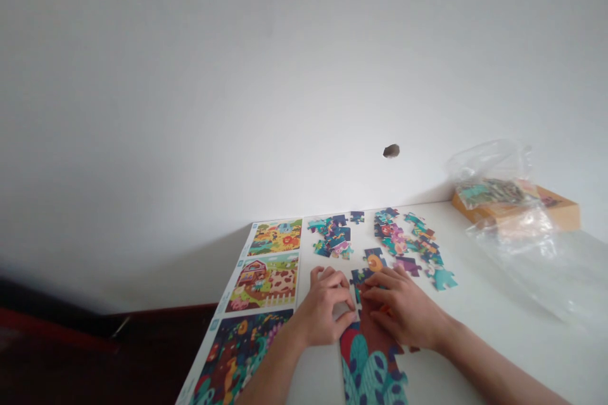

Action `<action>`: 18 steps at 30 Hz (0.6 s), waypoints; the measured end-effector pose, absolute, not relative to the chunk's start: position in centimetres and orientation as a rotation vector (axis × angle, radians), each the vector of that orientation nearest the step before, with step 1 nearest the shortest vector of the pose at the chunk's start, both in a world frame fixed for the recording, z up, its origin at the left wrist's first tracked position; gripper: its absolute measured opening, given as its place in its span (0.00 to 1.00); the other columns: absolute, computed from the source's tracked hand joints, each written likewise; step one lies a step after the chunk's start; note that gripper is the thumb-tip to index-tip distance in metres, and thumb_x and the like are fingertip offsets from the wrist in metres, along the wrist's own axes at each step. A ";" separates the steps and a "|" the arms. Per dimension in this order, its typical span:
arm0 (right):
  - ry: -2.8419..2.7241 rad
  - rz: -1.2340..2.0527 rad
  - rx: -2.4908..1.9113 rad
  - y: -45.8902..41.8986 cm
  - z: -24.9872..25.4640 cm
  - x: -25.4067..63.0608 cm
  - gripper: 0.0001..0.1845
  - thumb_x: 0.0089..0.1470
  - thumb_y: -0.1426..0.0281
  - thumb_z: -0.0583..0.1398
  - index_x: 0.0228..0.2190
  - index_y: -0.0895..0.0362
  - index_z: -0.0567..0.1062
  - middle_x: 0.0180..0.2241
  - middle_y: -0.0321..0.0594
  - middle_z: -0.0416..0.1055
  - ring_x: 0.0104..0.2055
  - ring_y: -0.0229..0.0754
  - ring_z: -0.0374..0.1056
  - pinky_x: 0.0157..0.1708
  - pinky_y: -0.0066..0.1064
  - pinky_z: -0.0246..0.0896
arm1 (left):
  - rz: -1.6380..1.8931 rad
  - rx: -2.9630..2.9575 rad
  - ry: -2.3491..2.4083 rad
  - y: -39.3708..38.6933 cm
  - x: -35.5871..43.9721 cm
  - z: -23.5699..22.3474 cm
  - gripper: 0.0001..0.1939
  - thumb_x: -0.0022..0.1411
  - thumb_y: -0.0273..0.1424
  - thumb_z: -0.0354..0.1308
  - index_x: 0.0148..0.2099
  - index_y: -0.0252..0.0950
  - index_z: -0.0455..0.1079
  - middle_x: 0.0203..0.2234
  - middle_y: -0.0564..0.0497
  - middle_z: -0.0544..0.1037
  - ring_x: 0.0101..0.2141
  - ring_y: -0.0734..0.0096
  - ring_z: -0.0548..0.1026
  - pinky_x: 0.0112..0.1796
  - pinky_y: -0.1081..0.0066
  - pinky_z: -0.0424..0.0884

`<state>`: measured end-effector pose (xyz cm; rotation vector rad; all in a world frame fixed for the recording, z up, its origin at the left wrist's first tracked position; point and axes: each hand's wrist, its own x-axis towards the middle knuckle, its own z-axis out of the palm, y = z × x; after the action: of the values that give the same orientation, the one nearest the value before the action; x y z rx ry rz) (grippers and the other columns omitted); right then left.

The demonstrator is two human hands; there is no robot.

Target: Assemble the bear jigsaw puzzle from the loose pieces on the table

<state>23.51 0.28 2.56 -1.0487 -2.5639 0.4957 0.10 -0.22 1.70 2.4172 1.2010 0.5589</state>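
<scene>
A partly joined jigsaw puzzle lies on the white table, showing teal leaves, a red shape and a brown area. At its left edge my left hand is curled, thumb and forefinger tips together on the border of a puzzle piece. My right hand rests across the brown part with its fingers extended and slightly apart, covering some of the pieces. Just beyond the fingers is a piece with an orange round figure. A purple piece lies past the right hand.
Loose pieces form a left pile and a right pile near the wall. A printed picture sheet lines the table's left side. A yellow box and clear plastic bags stand at right. The wall has a hole.
</scene>
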 end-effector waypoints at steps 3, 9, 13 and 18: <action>-2.563 0.501 -1.051 0.0 2.6 23.3 0.12 0.55 0.68 0.62 0.42 0.48 0.76 0.46 0.37 0.73 0.48 0.46 0.65 0.49 0.39 0.52 | 0.607 2.423 1.243 -0.2 0.2 2.2 0.10 0.53 0.29 0.66 0.39 0.41 0.74 0.43 0.51 0.73 0.47 0.60 0.68 0.55 0.56 0.55; -2.535 0.489 -1.041 0.2 2.4 23.3 0.08 0.59 0.67 0.59 0.40 0.50 0.77 0.43 0.38 0.73 0.46 0.45 0.66 0.47 0.38 0.53 | 0.424 2.430 1.226 -0.2 0.3 2.7 0.33 0.49 0.41 0.71 0.58 0.49 0.68 0.60 0.52 0.68 0.59 0.46 0.58 0.60 0.44 0.45; -2.456 0.392 -1.112 0.6 1.8 23.6 0.11 0.61 0.70 0.55 0.42 0.50 0.77 0.44 0.40 0.73 0.46 0.45 0.66 0.48 0.40 0.55 | 0.316 2.417 1.241 -0.1 0.3 2.4 0.38 0.48 0.44 0.71 0.61 0.53 0.65 0.63 0.55 0.65 0.61 0.43 0.56 0.61 0.40 0.44; -2.363 0.312 -1.159 0.9 1.1 23.8 0.12 0.60 0.72 0.56 0.42 0.49 0.76 0.48 0.42 0.71 0.50 0.48 0.65 0.50 0.43 0.56 | 0.342 2.435 1.228 -0.1 0.2 2.1 0.37 0.48 0.46 0.71 0.61 0.54 0.66 0.62 0.55 0.65 0.60 0.44 0.57 0.61 0.40 0.43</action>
<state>23.77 0.94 1.05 -1.1586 -2.3628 0.3119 0.24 -0.11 2.14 2.4354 1.2277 0.3415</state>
